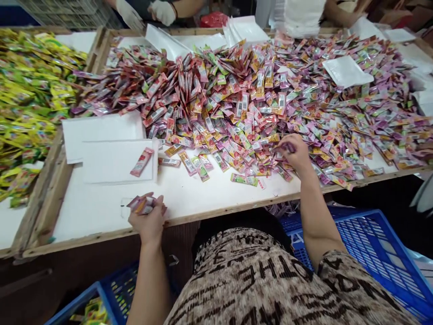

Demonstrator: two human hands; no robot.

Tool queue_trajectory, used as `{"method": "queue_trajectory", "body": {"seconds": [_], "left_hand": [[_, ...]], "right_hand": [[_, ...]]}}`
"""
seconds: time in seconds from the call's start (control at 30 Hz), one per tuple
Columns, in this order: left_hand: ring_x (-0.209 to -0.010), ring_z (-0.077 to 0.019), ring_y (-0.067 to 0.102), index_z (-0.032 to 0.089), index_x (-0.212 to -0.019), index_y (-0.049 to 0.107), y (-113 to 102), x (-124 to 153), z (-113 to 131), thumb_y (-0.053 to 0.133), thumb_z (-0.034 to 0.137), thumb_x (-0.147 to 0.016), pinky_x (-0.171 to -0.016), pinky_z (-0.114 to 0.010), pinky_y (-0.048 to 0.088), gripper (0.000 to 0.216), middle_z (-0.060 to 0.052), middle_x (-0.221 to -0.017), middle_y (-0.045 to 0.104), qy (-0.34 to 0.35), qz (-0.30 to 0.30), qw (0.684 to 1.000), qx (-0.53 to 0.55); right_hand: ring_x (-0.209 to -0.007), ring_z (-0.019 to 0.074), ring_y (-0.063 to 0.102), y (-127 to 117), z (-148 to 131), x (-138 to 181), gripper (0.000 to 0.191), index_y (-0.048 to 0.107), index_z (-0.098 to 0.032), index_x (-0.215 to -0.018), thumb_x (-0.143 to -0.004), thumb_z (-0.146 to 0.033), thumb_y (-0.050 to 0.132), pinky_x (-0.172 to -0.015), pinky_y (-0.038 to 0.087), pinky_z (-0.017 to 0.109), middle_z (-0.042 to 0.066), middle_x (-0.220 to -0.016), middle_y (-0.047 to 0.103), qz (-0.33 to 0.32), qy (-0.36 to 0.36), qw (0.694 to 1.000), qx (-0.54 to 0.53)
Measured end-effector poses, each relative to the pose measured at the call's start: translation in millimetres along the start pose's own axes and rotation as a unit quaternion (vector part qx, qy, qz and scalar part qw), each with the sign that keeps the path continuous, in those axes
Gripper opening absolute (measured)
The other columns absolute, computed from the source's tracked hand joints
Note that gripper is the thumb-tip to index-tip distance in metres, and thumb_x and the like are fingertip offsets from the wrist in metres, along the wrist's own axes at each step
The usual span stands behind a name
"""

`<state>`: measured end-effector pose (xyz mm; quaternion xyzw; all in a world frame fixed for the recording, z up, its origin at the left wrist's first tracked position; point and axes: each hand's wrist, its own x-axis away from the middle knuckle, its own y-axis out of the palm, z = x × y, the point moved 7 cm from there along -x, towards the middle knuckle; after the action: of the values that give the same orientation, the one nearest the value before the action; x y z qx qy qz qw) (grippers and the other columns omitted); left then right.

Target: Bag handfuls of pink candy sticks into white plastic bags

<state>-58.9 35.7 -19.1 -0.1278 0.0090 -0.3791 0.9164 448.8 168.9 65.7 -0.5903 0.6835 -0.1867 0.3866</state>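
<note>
the left hand (149, 221) is at the near edge of the table (196, 194), left of the person's body, its fingers curled in around a small bunch of sachets (139, 205). the sachets stick out past the thumb and fingertips in several directions, purple and orange among them; how many are in the grip cannot be told.

the right hand (298, 152) is farther in and to the right, over the near part of the big sachet pile (237, 104). its fingers are bent and drawn together, with a purple sachet (289, 146) gripped between thumb and fingers; whether it holds more than one cannot be told, as the fingers cover part of it.

the pile, in pink, purple, orange and green, spreads across the middle and right of the table. a few loose sachets lie at its near edge, among them a green sachet (242, 179) lying flat. far from the left hand's fingers, white bags (108, 167) overlap on the left, and one red-pink sachet (142, 161) lies slanted on the nearer one.

beyond the wooden divider, yellow packets (30, 104) fill the left section. at the far side are a co-worker's gloved hands (163, 11).
</note>
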Motion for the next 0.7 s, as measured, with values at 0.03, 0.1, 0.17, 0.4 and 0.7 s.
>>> {"method": "queue_trajectory", "body": {"seconds": [0.03, 0.1, 0.17, 0.4, 0.7], "left_hand": [[-0.050, -0.0089, 0.050, 0.015, -0.101, 0.066, 11, 9, 6, 0.081, 0.032, -0.064, -0.049, -0.023, 0.049, 0.043, 0.006, -0.062, 0.052, -0.011, -0.034, 0.999, 0.024], [-0.052, -0.0100, 0.054, 0.015, -0.099, 0.070, 43, 34, 22, 0.083, 0.035, -0.065, -0.048, -0.023, 0.050, 0.041, 0.003, -0.064, 0.057, -0.035, -0.133, 0.988, 0.064], [-0.062, -0.0136, 0.062, 0.017, -0.103, 0.072, 83, 68, 38, 0.084, 0.036, -0.066, -0.048, -0.023, 0.052, 0.043, -0.005, -0.085, 0.069, -0.058, -0.255, 0.960, 0.100], [-0.123, -0.0280, 0.060, 0.027, -0.122, 0.066, 141, 123, 34, 0.087, 0.052, -0.060, -0.097, -0.036, 0.053, 0.070, -0.010, -0.122, 0.069, -0.134, -0.348, 0.887, 0.274], [-0.107, -0.0254, 0.068, 0.027, -0.118, 0.061, 115, 124, 12, 0.094, 0.032, -0.049, -0.087, -0.035, 0.056, 0.076, -0.006, -0.114, 0.070, -0.224, -0.308, 0.872, 0.306]], "right_hand": [[-0.100, 0.0244, 0.062, -7, -7, 6, 0.013, 0.067, -0.020, -0.090, -0.083, -0.030, 0.064, -0.090, 0.049, 0.040, 0.008, -0.101, 0.066, 0.025, 0.016, 0.997, -0.065], [-0.090, 0.0211, 0.064, 3, -31, 22, 0.016, 0.064, -0.024, -0.095, -0.086, -0.037, 0.064, -0.082, 0.053, 0.038, 0.005, -0.096, 0.067, 0.012, 0.061, 0.982, -0.181], [-0.080, 0.0187, 0.064, 42, -69, 40, 0.019, 0.062, -0.025, -0.094, -0.086, -0.042, 0.064, -0.073, 0.054, 0.035, 0.002, -0.091, 0.066, -0.060, 0.089, 0.955, -0.278], [-0.112, 0.0203, 0.056, 168, -169, 91, 0.051, 0.044, -0.024, -0.140, -0.097, -0.052, 0.047, -0.099, 0.048, 0.037, 0.008, -0.123, 0.058, -0.161, 0.051, 0.917, -0.360], [-0.129, 0.0315, 0.038, 194, -201, 78, 0.063, 0.049, -0.025, -0.144, -0.095, -0.064, 0.042, -0.112, 0.022, 0.057, 0.012, -0.135, 0.052, -0.315, -0.105, 0.942, -0.057]]}}
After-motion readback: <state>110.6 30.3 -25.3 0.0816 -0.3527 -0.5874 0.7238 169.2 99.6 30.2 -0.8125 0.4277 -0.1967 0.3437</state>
